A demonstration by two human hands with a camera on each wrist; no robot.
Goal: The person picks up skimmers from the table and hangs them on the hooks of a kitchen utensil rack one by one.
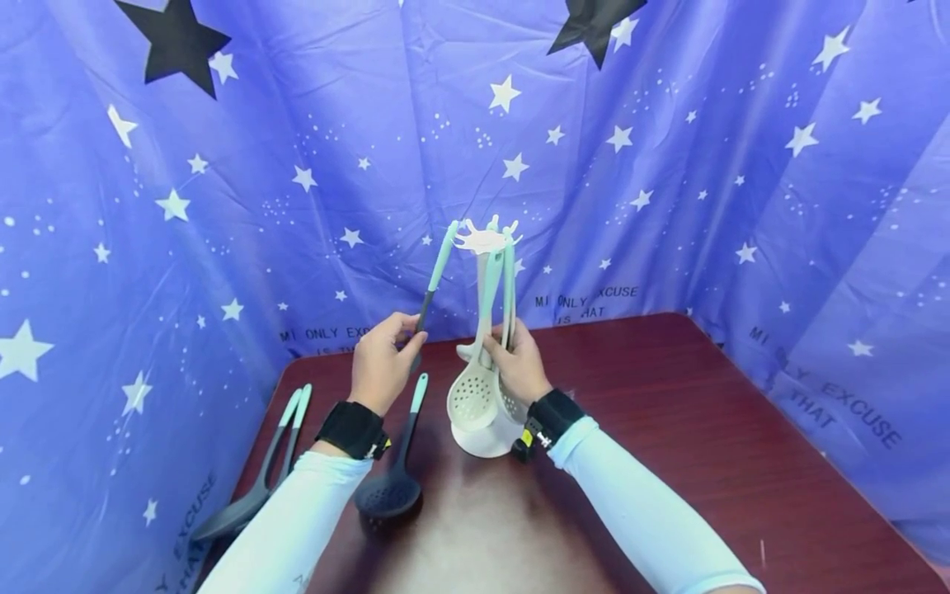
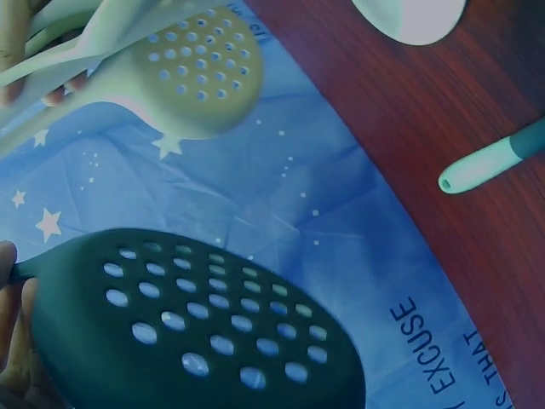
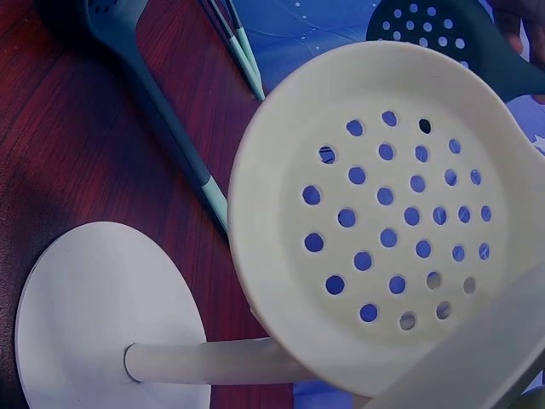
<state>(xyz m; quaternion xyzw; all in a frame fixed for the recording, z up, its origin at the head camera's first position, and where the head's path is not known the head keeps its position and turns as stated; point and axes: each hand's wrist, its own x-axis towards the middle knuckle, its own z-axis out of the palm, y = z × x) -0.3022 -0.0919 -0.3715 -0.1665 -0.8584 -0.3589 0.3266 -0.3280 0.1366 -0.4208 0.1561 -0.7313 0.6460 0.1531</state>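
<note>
My left hand [image 1: 382,363] pinches a dark skimmer [image 2: 196,315] by its shaft near the perforated head. The skimmer's mint handle [image 1: 443,256] points up, its tip beside the arms of a white utensil stand [image 1: 484,444]; whether it touches them I cannot tell. My right hand [image 1: 523,367] grips the shafts of cream utensils hanging on that stand; exactly how many it holds is hidden. One of these is a cream skimmer [image 3: 383,196], its round holed head facing the right wrist camera. Behind it the stand's pole [image 3: 213,362] rises from the round base.
Another dark skimmer [image 1: 389,492] with a mint handle lies on the red-brown table [image 1: 668,429], left of the stand. Two more dark utensils [image 1: 270,458] lie at the table's left edge, partly behind the left sleeve. A blue star-patterned curtain [image 1: 416,148] surrounds the table.
</note>
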